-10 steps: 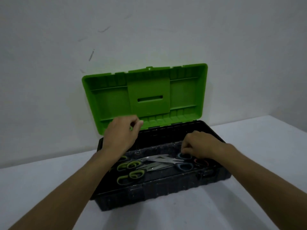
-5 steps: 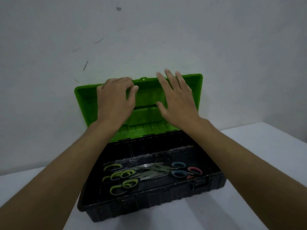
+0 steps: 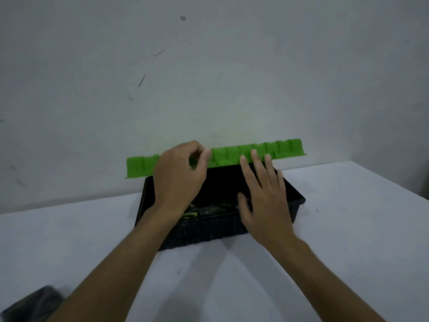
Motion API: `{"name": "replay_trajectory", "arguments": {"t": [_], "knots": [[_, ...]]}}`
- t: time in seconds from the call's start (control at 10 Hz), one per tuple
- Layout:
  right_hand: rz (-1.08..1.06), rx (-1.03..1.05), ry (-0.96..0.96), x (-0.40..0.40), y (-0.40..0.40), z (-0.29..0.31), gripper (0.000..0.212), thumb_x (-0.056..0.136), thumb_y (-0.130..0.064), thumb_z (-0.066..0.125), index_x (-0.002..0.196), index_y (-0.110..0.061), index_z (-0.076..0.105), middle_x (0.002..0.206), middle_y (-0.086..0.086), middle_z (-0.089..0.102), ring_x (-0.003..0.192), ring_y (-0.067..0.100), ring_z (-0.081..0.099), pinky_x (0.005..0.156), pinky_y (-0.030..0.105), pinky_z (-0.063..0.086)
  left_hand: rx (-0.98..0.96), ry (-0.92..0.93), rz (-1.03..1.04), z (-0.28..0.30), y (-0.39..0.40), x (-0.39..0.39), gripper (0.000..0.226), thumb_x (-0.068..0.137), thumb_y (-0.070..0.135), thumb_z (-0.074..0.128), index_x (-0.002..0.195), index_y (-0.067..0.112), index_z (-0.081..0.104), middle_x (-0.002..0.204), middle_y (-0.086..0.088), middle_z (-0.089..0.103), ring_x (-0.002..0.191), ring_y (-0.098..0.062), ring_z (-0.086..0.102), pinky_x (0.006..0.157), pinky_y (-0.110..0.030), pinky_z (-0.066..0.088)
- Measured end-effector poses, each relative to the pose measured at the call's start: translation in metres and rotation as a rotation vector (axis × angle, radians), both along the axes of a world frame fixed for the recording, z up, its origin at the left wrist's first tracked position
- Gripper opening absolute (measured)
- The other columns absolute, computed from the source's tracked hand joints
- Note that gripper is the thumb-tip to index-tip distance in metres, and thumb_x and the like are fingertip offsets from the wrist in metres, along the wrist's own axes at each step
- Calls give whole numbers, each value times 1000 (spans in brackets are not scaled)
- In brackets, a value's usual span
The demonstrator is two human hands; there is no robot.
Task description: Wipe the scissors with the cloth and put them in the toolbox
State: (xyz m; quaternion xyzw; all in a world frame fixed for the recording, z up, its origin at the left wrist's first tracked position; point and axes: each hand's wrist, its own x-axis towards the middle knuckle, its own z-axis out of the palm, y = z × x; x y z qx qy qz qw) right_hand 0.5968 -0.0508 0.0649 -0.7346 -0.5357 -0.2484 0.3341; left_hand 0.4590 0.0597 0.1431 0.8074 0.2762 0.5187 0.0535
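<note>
A black toolbox (image 3: 296, 201) stands on the white table against the wall. Its green lid (image 3: 234, 154) is tipped forward, nearly level, half shut over the box. My left hand (image 3: 178, 180) grips the lid's front edge with curled fingers and thumb. My right hand (image 3: 264, 196) lies with straight fingers, fingertips touching the lid's edge. Between my hands a bit of the scissors (image 3: 192, 213) with green handles shows inside the box; the others are hidden. A dark cloth (image 3: 34, 303) lies at the table's near left corner.
The white table (image 3: 348, 228) runs out to the right and front of the toolbox. A grey wall with scuff marks rises right behind the box.
The lid has swung from upright down toward me, and both hands have come down with it. The camera has tilted, so the box sits lower and the cloth has come into view.
</note>
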Motion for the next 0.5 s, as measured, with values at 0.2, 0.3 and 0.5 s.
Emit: {"name": "replay_trajectory", "arguments": {"t": [0.2, 0.3, 0.5], "knots": [[-77, -150, 45, -21, -43, -50, 49, 88, -33, 52, 136, -23, 52, 148, 5, 42, 138, 27, 38, 109, 62, 29, -156, 261, -37, -62, -27, -27, 46, 96, 39, 53, 56, 18, 41, 48, 2, 40, 46, -16, 42, 46, -28, 24], [-98, -207, 92, -28, -55, -39, 40, 93, -45, 40, 119, -29, 66, 143, -1, 50, 135, 26, 40, 111, 61, 23, -234, 270, -45, -67, -30, -47, 58, 96, 48, 45, 53, 10, 50, 47, -4, 53, 45, -21, 50, 46, -33, 35], [-24, -148, 165, -59, -54, 33, 58, 97, -51, 14, 125, -35, 62, 150, -5, 43, 146, 22, 23, 118, 53, 6, -255, 229, -31, -35, -35, -90, 53, 98, 49, 29, 75, 22, 69, 76, 4, 72, 74, -21, 66, 70, -37, 53]]}}
